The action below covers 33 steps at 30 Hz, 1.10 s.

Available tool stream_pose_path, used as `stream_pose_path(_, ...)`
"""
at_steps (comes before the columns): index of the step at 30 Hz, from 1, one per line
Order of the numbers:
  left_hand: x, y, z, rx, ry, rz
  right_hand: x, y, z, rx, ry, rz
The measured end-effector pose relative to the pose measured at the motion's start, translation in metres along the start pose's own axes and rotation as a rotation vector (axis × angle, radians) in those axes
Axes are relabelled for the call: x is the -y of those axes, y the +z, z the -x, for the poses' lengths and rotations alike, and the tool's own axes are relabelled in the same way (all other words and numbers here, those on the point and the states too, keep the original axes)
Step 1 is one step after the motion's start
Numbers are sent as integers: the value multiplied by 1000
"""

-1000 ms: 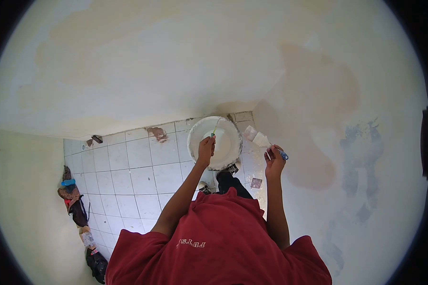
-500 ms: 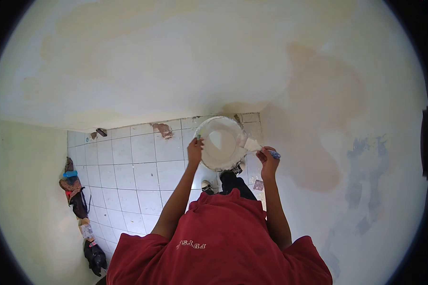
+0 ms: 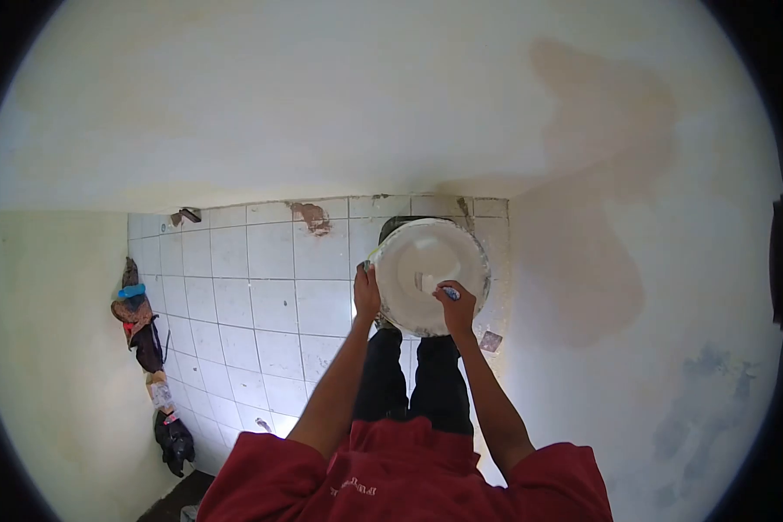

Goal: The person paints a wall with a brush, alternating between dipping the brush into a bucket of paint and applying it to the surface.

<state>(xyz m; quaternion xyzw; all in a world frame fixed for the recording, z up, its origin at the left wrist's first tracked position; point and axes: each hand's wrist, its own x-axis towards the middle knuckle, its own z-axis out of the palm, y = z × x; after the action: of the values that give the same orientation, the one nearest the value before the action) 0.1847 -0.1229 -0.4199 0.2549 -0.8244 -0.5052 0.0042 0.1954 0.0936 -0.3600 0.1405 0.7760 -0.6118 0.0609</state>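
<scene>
A large round white bucket (image 3: 391,315) of pale paint stands in front of my legs, its rim smeared and stained. My left hand (image 3: 367,294) is closed on the rim at its left side, where a small greenish piece shows by the fingertips. Over the bucket, my right hand (image 3: 457,307) grips a paintbrush (image 3: 451,293) by its blue patterned handle. The pale bristles point left, down at the paint near the middle of the bucket.
White floor tiles (image 3: 270,252) spread to the left. Bags and clothes (image 3: 139,322) lie along the left wall. A damp-looking patch marks the right wall (image 3: 583,270). A dark object (image 3: 189,214) sits by the far wall, and a small square piece (image 3: 491,341) lies to the right.
My right hand has brought the paintbrush from the bucket's right rim in over the paint. The bucket now appears further right in view, and my left hand stays at its left rim.
</scene>
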Motion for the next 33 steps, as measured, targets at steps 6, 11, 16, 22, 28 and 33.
stream_pose_path(6,-2,20,-11,-152,-1,100,-29,38,-20,-39,-52,130)
stream_pose_path(11,2,17,-12,-126,-54,157,-30,32,-34,-151,-219,469)
stream_pose_path(16,4,20,-18,-120,-82,77,-46,35,-75,-173,-241,635)
stream_pose_path(22,3,18,-16,-139,-67,11,-56,69,-91,65,-471,522)
stream_pose_path(28,0,15,-14,-99,-104,27,-56,60,-98,110,-409,651)
stream_pose_path(33,-2,17,-15,-142,-53,-3,-55,39,-78,-55,-158,830)
